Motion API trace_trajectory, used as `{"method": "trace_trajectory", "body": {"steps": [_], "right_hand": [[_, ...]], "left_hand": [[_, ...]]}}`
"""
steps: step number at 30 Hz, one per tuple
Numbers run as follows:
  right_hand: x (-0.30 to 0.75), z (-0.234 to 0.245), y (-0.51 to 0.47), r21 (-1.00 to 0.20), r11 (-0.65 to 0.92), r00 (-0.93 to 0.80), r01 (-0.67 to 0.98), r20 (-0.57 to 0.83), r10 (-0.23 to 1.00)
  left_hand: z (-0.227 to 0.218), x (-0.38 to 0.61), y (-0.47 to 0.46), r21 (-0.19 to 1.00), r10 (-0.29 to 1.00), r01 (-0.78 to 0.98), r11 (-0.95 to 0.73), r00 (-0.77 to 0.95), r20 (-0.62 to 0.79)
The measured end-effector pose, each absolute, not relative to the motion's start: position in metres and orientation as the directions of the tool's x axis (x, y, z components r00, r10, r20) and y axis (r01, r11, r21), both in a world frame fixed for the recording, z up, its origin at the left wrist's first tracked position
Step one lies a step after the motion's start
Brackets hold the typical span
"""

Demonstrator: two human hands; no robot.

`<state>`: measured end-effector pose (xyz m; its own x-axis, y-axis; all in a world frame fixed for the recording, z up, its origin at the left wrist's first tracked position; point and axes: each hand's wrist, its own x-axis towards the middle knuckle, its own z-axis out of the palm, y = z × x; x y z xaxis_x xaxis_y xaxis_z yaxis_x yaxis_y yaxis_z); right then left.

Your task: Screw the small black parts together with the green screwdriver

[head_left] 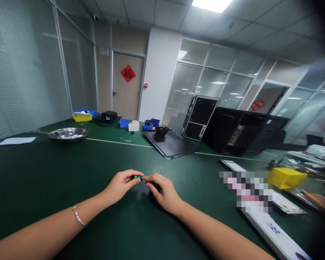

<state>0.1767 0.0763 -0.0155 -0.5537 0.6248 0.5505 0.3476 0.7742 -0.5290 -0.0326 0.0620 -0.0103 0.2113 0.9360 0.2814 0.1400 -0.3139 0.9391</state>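
Observation:
Both my hands meet over the middle of the green table [43, 173]. My left hand [121, 185] is closed in a pinch on a small green and black part [137, 177]. My right hand [162, 191] is closed too, its fingers pinching a small dark piece [154, 185] right beside the green part. The two pieces touch or nearly touch between my fingertips. A bracelet [78, 216] is on my left wrist.
A metal bowl [68, 134] and a paper sheet [15, 141] lie far left. Yellow and blue bins [82, 117] line the back. A black flat panel [170, 144] and computer cases [200, 117] stand beyond. A yellow bin [286, 177] and white strip [273, 231] lie right.

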Motion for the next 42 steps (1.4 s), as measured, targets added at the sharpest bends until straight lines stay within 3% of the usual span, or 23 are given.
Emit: {"method": "trace_trajectory", "body": {"steps": [15,24,32,42], "right_hand": [[0.1787,-0.0155,0.0744,-0.491,0.799,-0.573,0.347,0.564,0.595],[0.1772,-0.0178,0.0771,-0.527,0.800,-0.541,0.286,0.601,0.589],[0.1770,-0.0174,0.0794,-0.537,0.781,-0.540,0.319,0.574,0.616],[0.1768,-0.0160,0.0797,-0.548,0.777,-0.549,0.312,0.563,0.618]], "left_hand": [[-0.0073,-0.0317,0.0561,0.951,0.958,0.193,-0.242,0.202,0.203],[-0.0092,-0.0292,0.0589,0.974,0.952,0.063,-0.220,0.230,0.200],[-0.0127,-0.0303,0.0652,0.955,0.943,-0.004,-0.296,0.158,0.293],[-0.0119,-0.0319,0.0626,0.964,0.952,-0.072,-0.257,0.153,0.265]]}}
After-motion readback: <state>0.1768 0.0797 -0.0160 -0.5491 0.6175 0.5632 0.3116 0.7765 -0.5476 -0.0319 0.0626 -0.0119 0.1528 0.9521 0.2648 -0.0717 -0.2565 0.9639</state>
